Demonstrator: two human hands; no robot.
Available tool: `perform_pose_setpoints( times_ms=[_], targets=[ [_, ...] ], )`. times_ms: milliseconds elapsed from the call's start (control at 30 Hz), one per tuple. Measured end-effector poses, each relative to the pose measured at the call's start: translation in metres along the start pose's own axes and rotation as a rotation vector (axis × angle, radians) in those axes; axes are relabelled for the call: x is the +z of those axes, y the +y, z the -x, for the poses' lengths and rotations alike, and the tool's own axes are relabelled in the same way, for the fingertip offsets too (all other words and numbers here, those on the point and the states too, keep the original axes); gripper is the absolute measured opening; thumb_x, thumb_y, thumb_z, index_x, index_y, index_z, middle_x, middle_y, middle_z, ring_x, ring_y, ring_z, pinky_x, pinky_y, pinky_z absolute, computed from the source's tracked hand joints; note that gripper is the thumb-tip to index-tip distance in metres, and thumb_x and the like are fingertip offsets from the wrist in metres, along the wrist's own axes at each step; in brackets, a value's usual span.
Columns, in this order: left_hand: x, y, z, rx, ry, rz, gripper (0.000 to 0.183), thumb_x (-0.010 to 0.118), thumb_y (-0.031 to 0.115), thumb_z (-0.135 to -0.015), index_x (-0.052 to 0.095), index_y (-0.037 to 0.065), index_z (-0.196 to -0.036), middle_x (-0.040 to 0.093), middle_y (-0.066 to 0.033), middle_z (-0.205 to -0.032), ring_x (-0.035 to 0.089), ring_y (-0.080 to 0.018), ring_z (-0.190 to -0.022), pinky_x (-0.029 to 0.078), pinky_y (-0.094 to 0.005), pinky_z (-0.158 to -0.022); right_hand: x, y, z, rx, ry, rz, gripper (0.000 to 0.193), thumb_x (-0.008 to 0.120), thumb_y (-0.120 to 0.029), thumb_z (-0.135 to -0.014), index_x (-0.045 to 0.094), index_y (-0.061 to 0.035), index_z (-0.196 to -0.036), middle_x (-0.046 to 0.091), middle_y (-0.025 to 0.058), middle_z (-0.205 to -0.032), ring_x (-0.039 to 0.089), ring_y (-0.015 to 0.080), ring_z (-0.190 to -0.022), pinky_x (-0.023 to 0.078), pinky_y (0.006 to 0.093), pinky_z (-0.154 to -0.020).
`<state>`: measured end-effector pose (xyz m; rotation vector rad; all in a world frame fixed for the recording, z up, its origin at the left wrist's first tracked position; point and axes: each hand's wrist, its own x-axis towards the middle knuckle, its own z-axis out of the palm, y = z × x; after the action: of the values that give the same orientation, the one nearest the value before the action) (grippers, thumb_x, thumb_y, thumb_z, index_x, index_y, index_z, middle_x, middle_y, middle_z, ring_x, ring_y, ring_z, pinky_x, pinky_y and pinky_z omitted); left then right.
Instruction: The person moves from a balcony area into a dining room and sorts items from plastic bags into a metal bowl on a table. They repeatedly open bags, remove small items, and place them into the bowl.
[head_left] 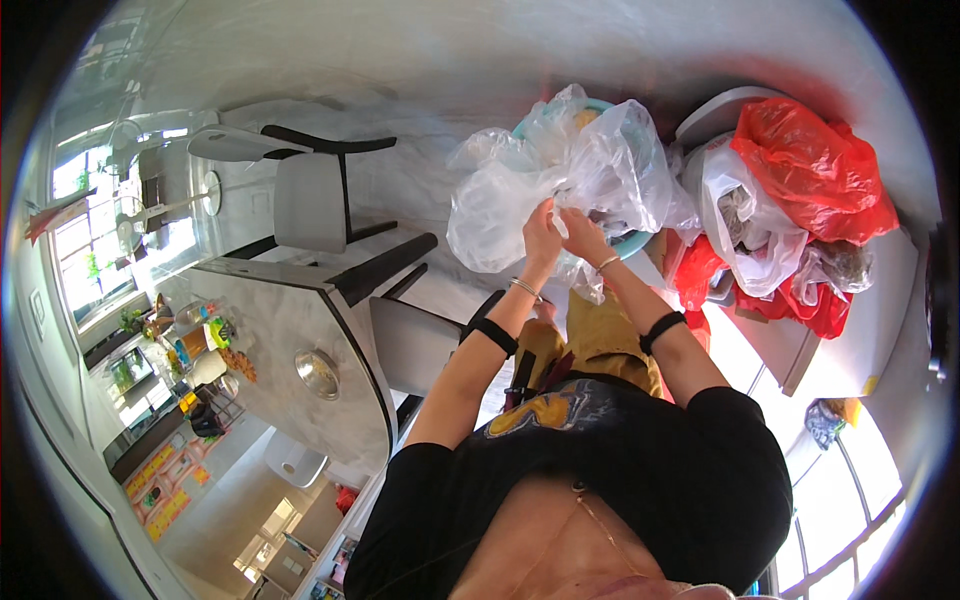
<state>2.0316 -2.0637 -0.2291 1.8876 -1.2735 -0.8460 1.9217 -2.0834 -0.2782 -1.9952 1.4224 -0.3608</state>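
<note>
Plastic (490, 215), clear and bunched over the blue basin (632, 244), sits pinched in my left hand (541, 240) and right hand (584, 237), seemingly for handling its gathered part, which calls for light, steady fingers next.

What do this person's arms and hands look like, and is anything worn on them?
The left hand and right hand are both bare, with no gloves. Each wrist has a thin, light-coloured bracelet, and each forearm a wide black band. The black sleeves are short. No cables show on either arm.
</note>
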Motion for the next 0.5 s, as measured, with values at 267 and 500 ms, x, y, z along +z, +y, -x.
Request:
perform_pose_setpoints(
  times_ms=[267,500],
  targets=[
    [-0.024,0.017,-0.004,-0.007,-0.009,-0.017,0.031,0.055,0.006,-0.076,0.057,-0.002,-0.106,0.059,-0.0188,-0.101,0.06,-0.0299,-0.087,0.048,-0.0344,-0.077,-0.08,-0.014,0.015,0.055,0.114,-0.121,0.006,0.059,-0.01,-0.073,0.059,-0.0061,-0.078,0.061,0.0108,-0.078,0.06,0.0306,-0.071,0.048,0.0384,-0.06],
    [-0.021,0.061,0.014,-0.332,-0.1,0.415,0.05,0.064,0.031,-0.078,0.053,-0.002,-0.114,0.058,-0.0147,-0.093,0.057,-0.0212,-0.075,0.047,-0.0321,-0.069,-0.131,-0.031,0.016,0.265,0.116,-0.423,0.014,0.068,-0.01,-0.073,0.058,-0.0005,-0.072,0.058,0.0107,-0.061,0.055,0.0179,-0.051,0.043,0.0302,-0.051]
  ],
)
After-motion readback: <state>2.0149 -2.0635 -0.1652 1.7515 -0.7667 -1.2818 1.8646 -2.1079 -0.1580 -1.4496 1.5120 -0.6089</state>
